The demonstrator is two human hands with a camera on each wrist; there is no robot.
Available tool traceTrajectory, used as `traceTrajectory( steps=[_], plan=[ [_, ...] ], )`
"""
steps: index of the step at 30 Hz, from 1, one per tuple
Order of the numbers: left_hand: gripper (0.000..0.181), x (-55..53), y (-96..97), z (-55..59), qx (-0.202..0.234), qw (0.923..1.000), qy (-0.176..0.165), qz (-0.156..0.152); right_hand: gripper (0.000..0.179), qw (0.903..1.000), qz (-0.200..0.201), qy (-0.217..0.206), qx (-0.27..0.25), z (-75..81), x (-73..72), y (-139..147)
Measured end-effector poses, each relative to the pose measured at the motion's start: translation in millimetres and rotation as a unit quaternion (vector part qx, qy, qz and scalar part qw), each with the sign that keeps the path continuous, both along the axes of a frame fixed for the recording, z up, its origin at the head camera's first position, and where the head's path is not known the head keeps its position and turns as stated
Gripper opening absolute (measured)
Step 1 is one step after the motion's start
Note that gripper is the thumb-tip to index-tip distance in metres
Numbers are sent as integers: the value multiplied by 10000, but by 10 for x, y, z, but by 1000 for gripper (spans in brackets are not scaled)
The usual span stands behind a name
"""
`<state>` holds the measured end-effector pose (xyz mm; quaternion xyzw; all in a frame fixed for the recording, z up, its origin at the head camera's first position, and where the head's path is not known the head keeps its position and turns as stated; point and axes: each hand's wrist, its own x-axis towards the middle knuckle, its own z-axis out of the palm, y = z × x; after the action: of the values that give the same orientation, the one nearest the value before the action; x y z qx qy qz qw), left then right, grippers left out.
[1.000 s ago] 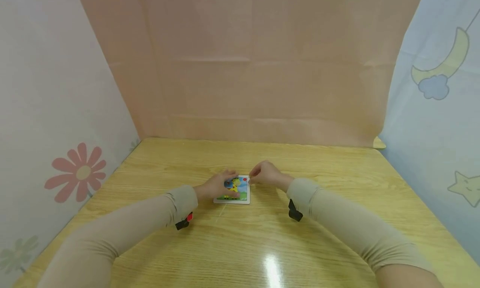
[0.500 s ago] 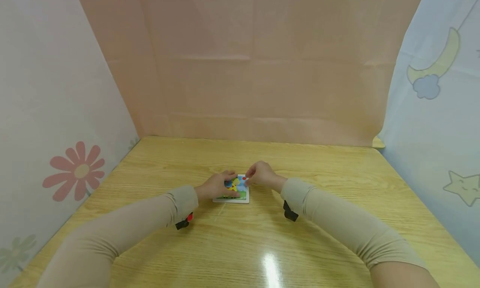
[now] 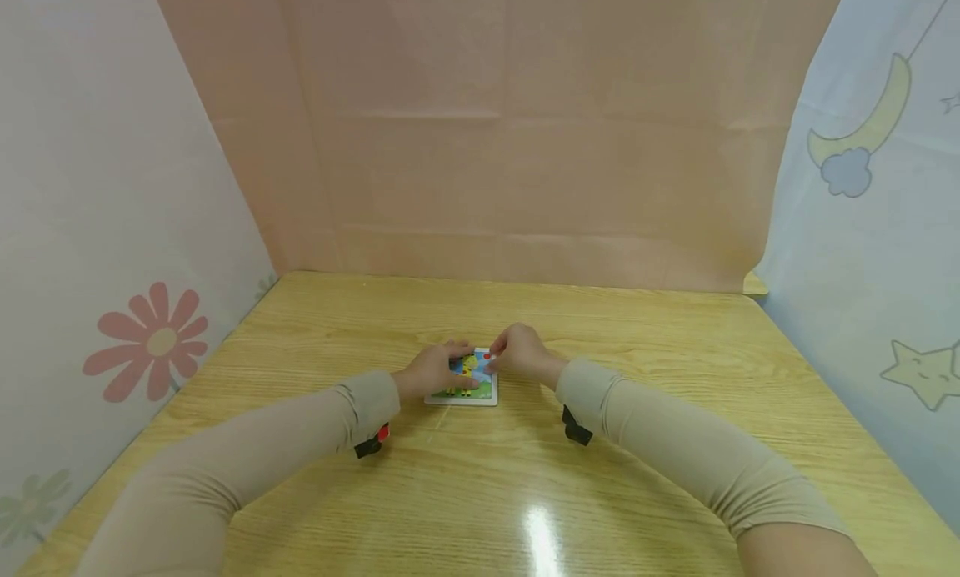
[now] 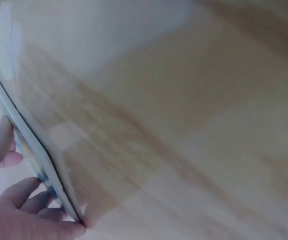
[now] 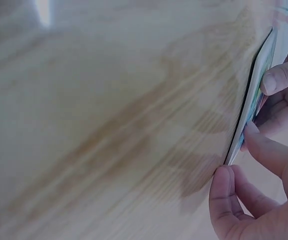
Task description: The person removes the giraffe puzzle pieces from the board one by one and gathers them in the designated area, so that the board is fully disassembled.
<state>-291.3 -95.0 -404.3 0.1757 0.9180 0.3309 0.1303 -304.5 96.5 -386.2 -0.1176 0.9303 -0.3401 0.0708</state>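
Observation:
A small flat picture puzzle [image 3: 480,392] lies on the wood-grain table [image 3: 450,494], showing a yellow giraffe on green grass under blue sky inside a white border. My left hand [image 3: 433,368] rests across its left part, fingers spread over the face and hiding some of the picture. The left wrist view shows the thumb [image 4: 3,135] on the face and other fingertips reaching the edge. At the top right corner, near a red dot [image 3: 487,357], my right hand [image 3: 520,351] pinches the puzzle, thumb on the face and curled fingers [image 5: 223,190] at the edge.
A plain brownish-pink sheet [image 3: 495,143] hangs behind the table. Pale printed cloths stand at both sides, the left one with a pink flower [image 3: 160,342], the right one with a moon [image 3: 870,131]. A bright glare spot [image 3: 542,531] shows on the tabletop near me.
My right hand has moved slightly left, from the puzzle's right edge onto its top right corner. The left hand stays in about the same place on the puzzle.

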Motion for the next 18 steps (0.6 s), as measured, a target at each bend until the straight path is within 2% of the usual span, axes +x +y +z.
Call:
traceTrajectory(
  steps=[9, 18],
  plan=[
    [73, -33, -3, -20, -157, 9999, -4, 15, 28, 9998, -119, -107, -101, 23, 31, -17],
    [71, 18, 12, 31, -216, 9996, 135, -143, 28, 9994, -206, -242, -142, 9, 25, -17]
  ],
)
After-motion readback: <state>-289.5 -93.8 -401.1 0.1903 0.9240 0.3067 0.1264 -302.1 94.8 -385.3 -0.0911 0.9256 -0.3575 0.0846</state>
